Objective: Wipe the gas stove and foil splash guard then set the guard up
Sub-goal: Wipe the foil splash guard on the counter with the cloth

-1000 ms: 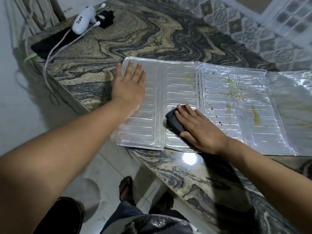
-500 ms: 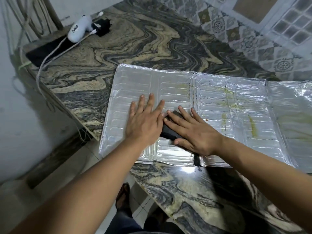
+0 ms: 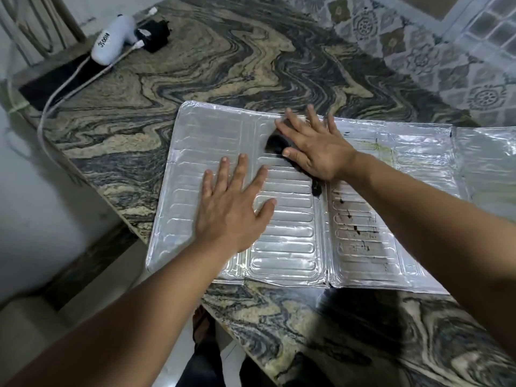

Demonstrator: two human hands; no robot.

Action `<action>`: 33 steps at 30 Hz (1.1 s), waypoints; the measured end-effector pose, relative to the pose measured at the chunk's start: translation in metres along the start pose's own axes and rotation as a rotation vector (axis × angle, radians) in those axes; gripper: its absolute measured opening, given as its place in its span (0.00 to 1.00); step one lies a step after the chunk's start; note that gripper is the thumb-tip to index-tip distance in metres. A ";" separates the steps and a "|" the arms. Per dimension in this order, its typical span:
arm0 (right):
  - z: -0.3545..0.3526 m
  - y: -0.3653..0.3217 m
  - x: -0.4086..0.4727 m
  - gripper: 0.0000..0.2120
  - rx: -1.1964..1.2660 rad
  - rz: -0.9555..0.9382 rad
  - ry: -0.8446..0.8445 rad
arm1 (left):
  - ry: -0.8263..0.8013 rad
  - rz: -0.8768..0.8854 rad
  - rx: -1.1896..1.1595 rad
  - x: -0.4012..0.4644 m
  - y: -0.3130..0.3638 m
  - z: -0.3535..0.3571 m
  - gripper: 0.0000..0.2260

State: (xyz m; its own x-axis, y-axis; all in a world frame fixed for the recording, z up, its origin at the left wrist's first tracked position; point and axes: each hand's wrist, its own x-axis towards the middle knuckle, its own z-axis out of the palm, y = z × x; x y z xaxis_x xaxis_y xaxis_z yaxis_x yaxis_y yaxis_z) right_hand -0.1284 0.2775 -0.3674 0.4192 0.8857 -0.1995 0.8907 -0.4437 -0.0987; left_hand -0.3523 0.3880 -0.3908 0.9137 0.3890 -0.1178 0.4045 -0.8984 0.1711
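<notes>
The foil splash guard [image 3: 287, 247] lies unfolded and flat on the marble counter [image 3: 195, 79], its near-left corner hanging over the counter edge. My left hand [image 3: 231, 208] presses flat on the left panels, fingers spread. My right hand [image 3: 312, 146] presses a dark cloth [image 3: 276, 143] against the far part of the second panel; most of the cloth is hidden under the palm. Dark specks and greenish stains mark the panels to the right. The gas stove is not in view.
A white handheld device [image 3: 111, 43] with a white cable [image 3: 69, 85] and a black plug adapter [image 3: 153, 37] lie at the far left of the counter. A patterned tile wall [image 3: 418, 51] rises behind. The floor and my feet show below the counter edge.
My right hand has slid the cloth away from me, from the near edge to the far part of the panel. My left hand moved from the guard's far-left corner to its middle left.
</notes>
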 end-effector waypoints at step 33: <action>0.038 -0.018 -0.211 0.27 -0.037 -0.116 -0.130 | 0.007 0.050 0.006 -0.001 -0.002 0.001 0.32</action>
State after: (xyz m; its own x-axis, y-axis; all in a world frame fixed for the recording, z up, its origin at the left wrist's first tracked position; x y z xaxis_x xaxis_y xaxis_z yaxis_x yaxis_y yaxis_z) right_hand -0.2394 0.0930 -0.3602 0.2889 0.9046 -0.3134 0.9386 -0.3322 -0.0934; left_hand -0.3540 0.3897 -0.3921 0.9330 0.3450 -0.1023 0.3581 -0.9180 0.1704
